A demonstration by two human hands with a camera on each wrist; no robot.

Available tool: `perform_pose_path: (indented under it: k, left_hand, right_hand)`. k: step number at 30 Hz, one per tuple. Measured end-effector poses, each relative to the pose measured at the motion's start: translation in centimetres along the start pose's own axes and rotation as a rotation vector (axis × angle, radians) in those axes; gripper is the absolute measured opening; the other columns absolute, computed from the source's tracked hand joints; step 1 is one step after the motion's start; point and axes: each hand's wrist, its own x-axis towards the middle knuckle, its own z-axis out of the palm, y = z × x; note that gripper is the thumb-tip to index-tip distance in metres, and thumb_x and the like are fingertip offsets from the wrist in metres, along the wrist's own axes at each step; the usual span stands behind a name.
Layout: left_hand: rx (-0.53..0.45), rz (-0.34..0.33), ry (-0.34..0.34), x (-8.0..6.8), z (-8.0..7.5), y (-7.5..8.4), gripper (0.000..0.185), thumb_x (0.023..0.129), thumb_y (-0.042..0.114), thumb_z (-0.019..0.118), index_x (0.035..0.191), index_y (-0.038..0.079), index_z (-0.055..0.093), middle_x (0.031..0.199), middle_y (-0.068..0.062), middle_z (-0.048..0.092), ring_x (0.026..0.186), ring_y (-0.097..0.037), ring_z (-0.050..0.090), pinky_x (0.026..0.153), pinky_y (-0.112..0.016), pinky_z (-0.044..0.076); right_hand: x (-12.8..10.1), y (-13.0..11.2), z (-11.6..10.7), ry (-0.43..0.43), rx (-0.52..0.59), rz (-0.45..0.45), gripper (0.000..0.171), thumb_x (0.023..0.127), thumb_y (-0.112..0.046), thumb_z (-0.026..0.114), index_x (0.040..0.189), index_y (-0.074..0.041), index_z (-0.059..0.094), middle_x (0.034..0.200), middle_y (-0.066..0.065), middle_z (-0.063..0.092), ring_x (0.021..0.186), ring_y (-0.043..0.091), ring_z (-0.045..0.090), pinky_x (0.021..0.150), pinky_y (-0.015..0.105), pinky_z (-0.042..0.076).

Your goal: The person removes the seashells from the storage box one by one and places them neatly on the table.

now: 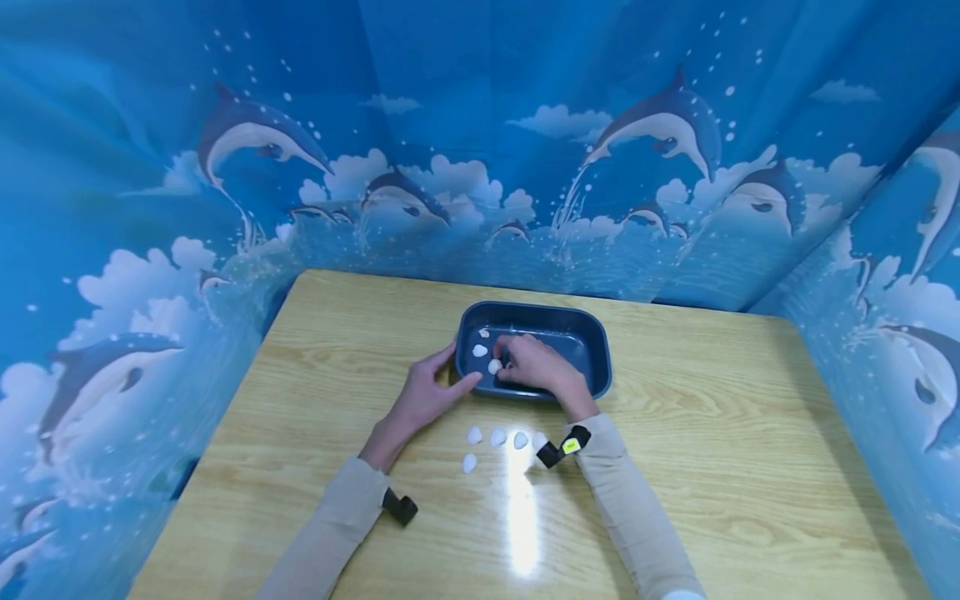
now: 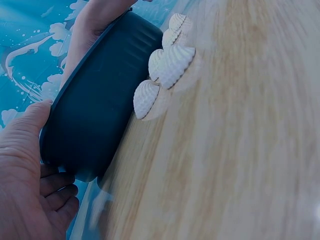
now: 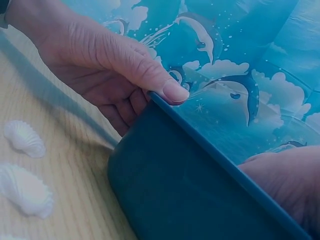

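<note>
A dark blue rectangular basin (image 1: 592,333) stands on the table. My left hand (image 1: 429,390) grips its left end, thumb at the rim and fingers along the outer wall, as the right wrist view also shows. My right hand (image 1: 536,364) reaches down inside, its thumb and fingertips pinching a white seashell (image 1: 495,367). Two more shells lie in the basin near its left end: a white shell (image 1: 480,351) and a smaller, brownish one (image 1: 483,333). Behind the basin wall, the right fingertips are hidden in both wrist views.
On the wooden table (image 1: 705,450), several ribbed white shells (image 2: 172,65) lie in front of the basin, mostly in a row, beneath my right wrist and to its left. A blue dolphin-print curtain (image 1: 465,100) hangs behind the table and along its sides.
</note>
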Motion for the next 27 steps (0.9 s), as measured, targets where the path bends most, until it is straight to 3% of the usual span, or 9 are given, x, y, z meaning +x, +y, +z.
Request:
perform_pose_path:
  k: [27]
  left_hand:
    - [-0.005, -0.009, -0.009, 0.03, 0.04, -0.13, 0.075, 0.097, 0.041, 0.076, 0.159, 0.017, 0.042, 0.161, -0.003, 0.045, 0.152, -0.023, 0.038, 0.126, -0.050, 0.030]
  right_hand:
    - [0.03, 0.18, -0.13, -0.013, 0.016, -0.005, 0.033, 0.094, -0.023, 0.078, 0.119, -0.003, 0.068, 0.073, -0.001, 0.063, 0.058, 0.010, 0.053, 0.052, 0.025, 0.044]
